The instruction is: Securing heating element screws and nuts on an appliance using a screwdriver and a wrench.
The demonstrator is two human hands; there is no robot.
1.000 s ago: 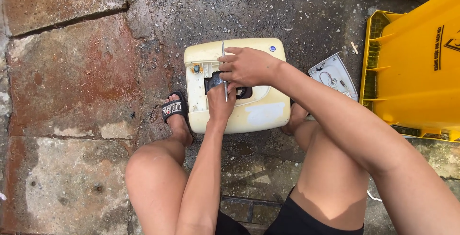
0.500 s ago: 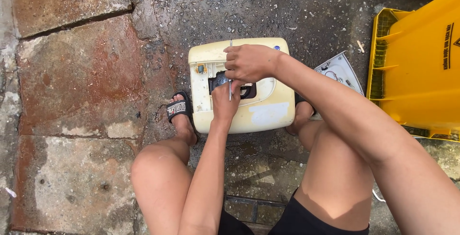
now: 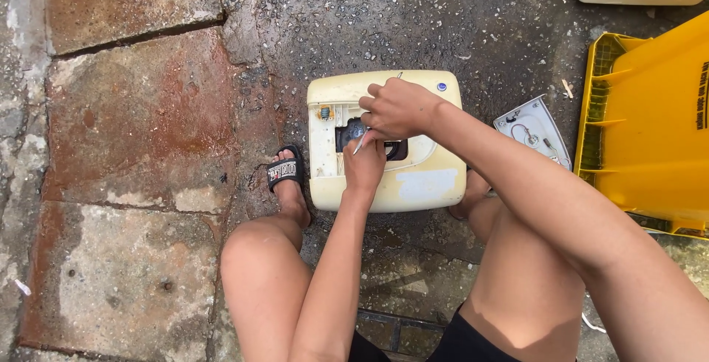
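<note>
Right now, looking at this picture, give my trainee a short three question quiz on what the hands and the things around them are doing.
1. True or false: both hands are at the dark opening of the cream casing.
2. Which hand holds the thin metal tool? A) left hand B) right hand C) cannot tell
3. Fill in: the grey cover plate lies between the casing and the yellow ____.

Key
1. True. The left hand and right hand meet there.
2. C. The tool shows between the two hands, and which grip has it is hidden.
3. bin.
</note>
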